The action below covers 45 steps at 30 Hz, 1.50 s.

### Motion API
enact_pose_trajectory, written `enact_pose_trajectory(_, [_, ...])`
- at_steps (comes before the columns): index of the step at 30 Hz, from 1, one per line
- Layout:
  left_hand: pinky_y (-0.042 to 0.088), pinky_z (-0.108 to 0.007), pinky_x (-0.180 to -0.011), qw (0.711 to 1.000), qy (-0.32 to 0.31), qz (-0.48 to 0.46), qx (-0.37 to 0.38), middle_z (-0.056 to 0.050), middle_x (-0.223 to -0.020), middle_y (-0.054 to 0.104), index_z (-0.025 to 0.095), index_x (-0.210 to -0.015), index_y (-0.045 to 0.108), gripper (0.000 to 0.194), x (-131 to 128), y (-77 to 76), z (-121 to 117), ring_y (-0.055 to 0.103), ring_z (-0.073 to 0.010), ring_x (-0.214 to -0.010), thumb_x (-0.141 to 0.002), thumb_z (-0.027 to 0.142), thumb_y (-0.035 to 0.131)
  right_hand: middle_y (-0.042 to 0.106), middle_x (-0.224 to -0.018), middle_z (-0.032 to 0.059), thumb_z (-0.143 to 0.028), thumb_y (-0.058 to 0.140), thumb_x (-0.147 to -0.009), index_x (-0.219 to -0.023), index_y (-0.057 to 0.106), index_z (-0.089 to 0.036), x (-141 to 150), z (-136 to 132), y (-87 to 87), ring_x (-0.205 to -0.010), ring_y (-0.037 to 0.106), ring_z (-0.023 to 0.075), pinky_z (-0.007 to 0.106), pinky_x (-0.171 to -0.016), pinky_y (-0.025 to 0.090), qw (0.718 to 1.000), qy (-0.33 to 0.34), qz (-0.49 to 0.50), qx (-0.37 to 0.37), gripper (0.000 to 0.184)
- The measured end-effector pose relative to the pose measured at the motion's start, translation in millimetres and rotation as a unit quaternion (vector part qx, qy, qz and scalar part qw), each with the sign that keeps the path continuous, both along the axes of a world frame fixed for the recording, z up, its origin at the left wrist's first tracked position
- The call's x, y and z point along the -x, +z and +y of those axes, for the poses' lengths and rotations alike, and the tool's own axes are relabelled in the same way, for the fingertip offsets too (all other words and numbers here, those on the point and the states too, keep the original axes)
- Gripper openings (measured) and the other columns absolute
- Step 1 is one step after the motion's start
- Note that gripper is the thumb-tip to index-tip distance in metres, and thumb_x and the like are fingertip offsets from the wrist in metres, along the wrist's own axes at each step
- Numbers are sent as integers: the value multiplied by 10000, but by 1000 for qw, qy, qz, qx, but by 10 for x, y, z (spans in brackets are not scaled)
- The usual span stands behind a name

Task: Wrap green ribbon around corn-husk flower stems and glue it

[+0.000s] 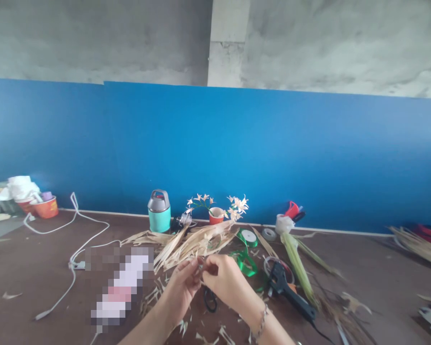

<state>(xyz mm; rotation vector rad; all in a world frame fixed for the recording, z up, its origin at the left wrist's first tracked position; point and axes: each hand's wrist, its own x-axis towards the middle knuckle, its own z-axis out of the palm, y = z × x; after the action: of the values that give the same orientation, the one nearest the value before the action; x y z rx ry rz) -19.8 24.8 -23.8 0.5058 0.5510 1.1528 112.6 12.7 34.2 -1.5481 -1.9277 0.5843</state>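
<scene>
My left hand (183, 285) and my right hand (228, 280) meet over the middle of the table, fingertips pinched together. What they hold between them is too small and too covered to make out. Just beyond my fingers lies a pile of dry, pale corn husks (204, 239). Small husk scraps (222, 335) are scattered under and around my hands. A black loop (210, 302) shows below my right hand. Behind the pile, pale star-shaped flowers (240, 205) on green stems stand in and around a red paper cup (216, 219).
To the right are a green ribbon spool (249, 237), loose green ribbon (247, 264), a tape roll (269, 234), a black glue gun (290, 292) and a green husk (300, 268). A teal jar (160, 218), a white cable (73, 239) and red tubs (46, 208) stand left. A blue panel (255, 153) closes the back.
</scene>
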Motion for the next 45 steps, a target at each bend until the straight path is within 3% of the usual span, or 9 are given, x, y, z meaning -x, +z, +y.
enact_pose_trajectory(12, [504,-190,-579,997,39,-34,62,-38,-791,682,121,-820,683,80,13,-2,43,642,-125,-695,-748,156,671,677,-635,13,-129,521,-643,-696,678,-173,-15,-35,41,-607,591,140,189,-546,398,997,23,68,20,172])
enact_pose_trajectory(24, [493,-204,-609,997,-12,-60,41,-44,-760,687,128,-894,689,217,7,27,11,635,-130,-684,-710,235,725,674,-633,6,-116,519,-647,-713,691,-180,24,-64,77,-606,594,138,192,-554,407,997,20,77,25,195])
enact_pose_trajectory(34, [472,-225,-648,997,-14,-57,46,-26,-770,694,166,-922,685,295,3,52,-13,638,-142,-706,-652,253,769,683,-649,6,-127,524,-659,-704,684,-179,25,-67,49,-620,596,142,196,-568,409,997,24,73,18,174])
enact_pose_trajectory(45, [463,-230,-668,999,-18,-49,17,-23,-786,705,181,-885,686,245,0,40,-24,642,-142,-724,-669,275,756,684,-665,10,-97,501,-673,-689,675,-173,68,-77,54,-636,605,146,202,-599,419,996,30,83,6,191])
